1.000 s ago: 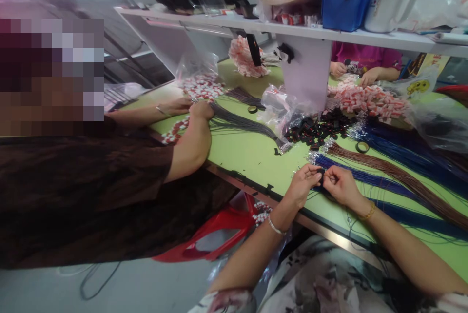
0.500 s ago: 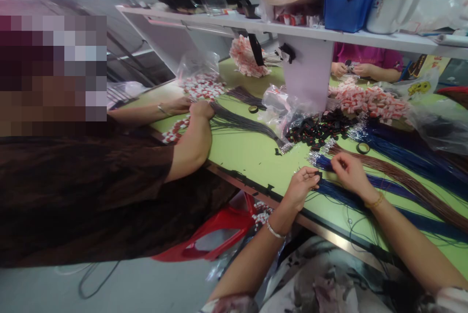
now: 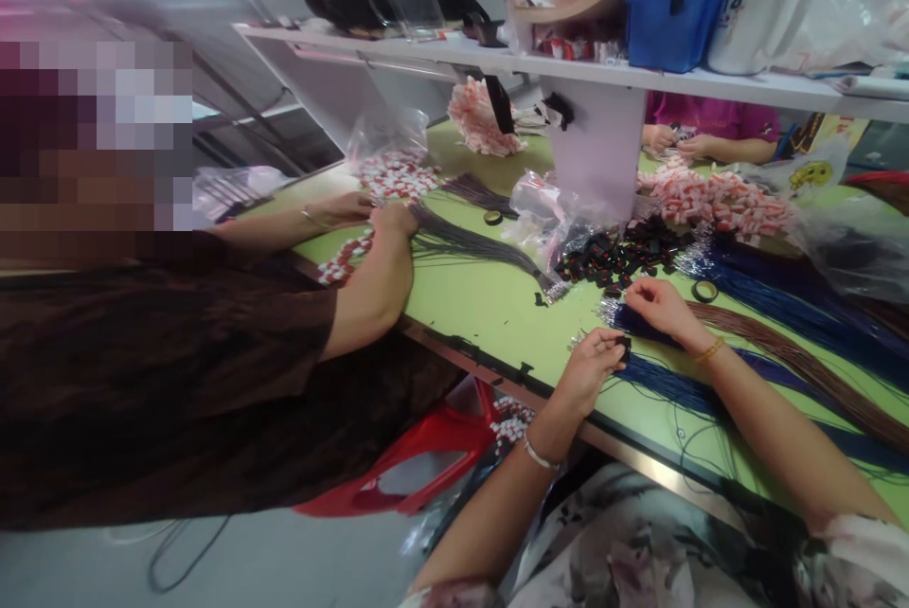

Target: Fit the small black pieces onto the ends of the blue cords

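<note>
A green worktop (image 3: 472, 295) slants through the workroom, its dark, scuffed near edge running down to the right as a co-worker's arms (image 3: 376, 277) reach over its left end. A brown cord bundle (image 3: 802, 343) stretches lengthwise toward the right edge; a blue cord bundle (image 3: 671, 383) lies closer in, roughly parallel to the near edge. Open green surface shows between the gray cords (image 3: 475, 234) and that edge, while cords crowd the right side. Black pieces (image 3: 611, 253) lie heaped beyond both hands. The right hand (image 3: 662, 308), fingertips drawn together, is at the metal cord ends (image 3: 609, 310); whether it grips anything cannot be told. The left hand (image 3: 589, 367), by the near edge, pinches a small black piece (image 3: 624, 351), which juts rightward past the fingertips, its long axis seemingly upright.
</note>
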The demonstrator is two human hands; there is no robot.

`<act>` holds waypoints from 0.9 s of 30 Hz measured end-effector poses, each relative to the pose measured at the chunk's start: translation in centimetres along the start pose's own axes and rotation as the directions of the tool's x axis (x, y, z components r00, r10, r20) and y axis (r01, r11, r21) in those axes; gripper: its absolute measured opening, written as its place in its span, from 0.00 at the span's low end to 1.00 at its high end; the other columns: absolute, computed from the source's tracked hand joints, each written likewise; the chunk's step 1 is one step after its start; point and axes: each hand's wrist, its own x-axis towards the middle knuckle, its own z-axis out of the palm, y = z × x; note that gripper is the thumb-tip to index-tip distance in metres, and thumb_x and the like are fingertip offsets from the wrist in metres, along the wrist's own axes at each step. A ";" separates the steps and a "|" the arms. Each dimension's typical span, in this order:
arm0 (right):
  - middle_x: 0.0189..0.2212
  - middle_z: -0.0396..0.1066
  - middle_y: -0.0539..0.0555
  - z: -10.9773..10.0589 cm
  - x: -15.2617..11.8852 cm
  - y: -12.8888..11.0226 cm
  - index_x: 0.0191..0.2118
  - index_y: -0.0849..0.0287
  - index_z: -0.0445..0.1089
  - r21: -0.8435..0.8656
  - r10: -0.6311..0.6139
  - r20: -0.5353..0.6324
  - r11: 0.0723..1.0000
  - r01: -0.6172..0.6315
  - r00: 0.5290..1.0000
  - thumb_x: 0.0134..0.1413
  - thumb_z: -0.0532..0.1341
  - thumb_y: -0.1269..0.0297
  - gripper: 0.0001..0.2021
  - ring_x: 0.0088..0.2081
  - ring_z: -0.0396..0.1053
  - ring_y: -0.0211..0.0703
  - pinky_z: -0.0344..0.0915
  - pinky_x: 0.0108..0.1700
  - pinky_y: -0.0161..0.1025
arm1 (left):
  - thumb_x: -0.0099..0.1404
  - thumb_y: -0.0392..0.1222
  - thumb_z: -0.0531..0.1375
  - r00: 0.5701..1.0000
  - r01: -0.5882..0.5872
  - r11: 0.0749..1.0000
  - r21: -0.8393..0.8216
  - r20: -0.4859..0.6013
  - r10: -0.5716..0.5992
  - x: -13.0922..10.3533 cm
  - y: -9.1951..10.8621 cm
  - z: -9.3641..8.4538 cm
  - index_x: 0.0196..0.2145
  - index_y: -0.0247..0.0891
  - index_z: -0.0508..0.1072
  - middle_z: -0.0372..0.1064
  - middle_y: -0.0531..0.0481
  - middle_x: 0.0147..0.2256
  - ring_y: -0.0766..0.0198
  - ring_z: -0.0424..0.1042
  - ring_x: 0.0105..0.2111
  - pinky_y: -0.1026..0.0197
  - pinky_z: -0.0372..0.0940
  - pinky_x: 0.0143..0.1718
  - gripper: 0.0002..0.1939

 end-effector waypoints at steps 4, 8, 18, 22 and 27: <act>0.23 0.65 0.48 -0.2 -2.0 -1.2 0.27 0.61 0.66 0.120 -0.009 0.061 0.993 0.001 0.998 0.53 0.56 0.59 0.11 0.27 0.60 0.34 0.57 0.30 0.31 | 0.45 0.40 0.71 0.999 -0.004 0.993 -0.114 0.041 0.009 0.3 -0.3 0.2 0.34 0.35 0.72 0.67 0.52 0.29 0.72 0.66 0.28 0.68 0.62 0.31 0.19; 0.22 0.65 0.48 -0.4 -4.6 -1.7 0.26 0.61 0.67 0.123 0.040 0.037 0.991 -0.044 0.999 0.51 0.58 0.60 0.10 0.25 0.58 0.33 0.56 0.28 0.31 | 0.47 0.37 0.69 0.996 0.016 0.978 -0.207 0.093 0.003 0.7 -0.6 0.3 0.35 0.34 0.72 0.66 0.52 0.30 0.71 0.66 0.29 0.68 0.62 0.32 0.17; 0.17 0.64 0.47 0.5 -7.6 -1.3 0.21 0.59 0.64 -0.049 0.092 -0.023 0.995 -0.093 0.996 0.46 0.56 0.66 0.07 0.20 0.57 0.33 0.54 0.25 0.31 | 0.51 0.34 0.66 0.992 0.046 0.971 -0.236 0.122 -0.017 0.7 -0.8 0.5 0.36 0.35 0.72 0.66 0.51 0.31 0.70 0.66 0.30 0.66 0.62 0.33 0.13; 0.18 0.65 0.47 0.5 -7.7 -1.4 0.21 0.59 0.64 -0.160 0.080 -0.051 0.983 -0.087 0.995 0.47 0.56 0.66 0.07 0.20 0.58 0.33 0.54 0.26 0.31 | 0.51 0.34 0.66 0.991 0.051 0.969 -0.243 0.134 -0.019 0.7 -0.9 0.5 0.36 0.34 0.72 0.67 0.51 0.31 0.70 0.67 0.31 0.66 0.62 0.34 0.13; 0.17 0.65 0.47 0.5 -7.8 -1.7 0.21 0.58 0.64 -0.200 0.063 -0.060 0.977 -0.074 0.996 0.46 0.57 0.67 0.07 0.20 0.58 0.33 0.52 0.24 0.31 | 0.51 0.34 0.66 0.992 0.048 0.972 -0.231 0.124 -0.019 0.5 -0.9 0.5 0.36 0.34 0.72 0.67 0.50 0.31 0.70 0.67 0.31 0.66 0.62 0.34 0.13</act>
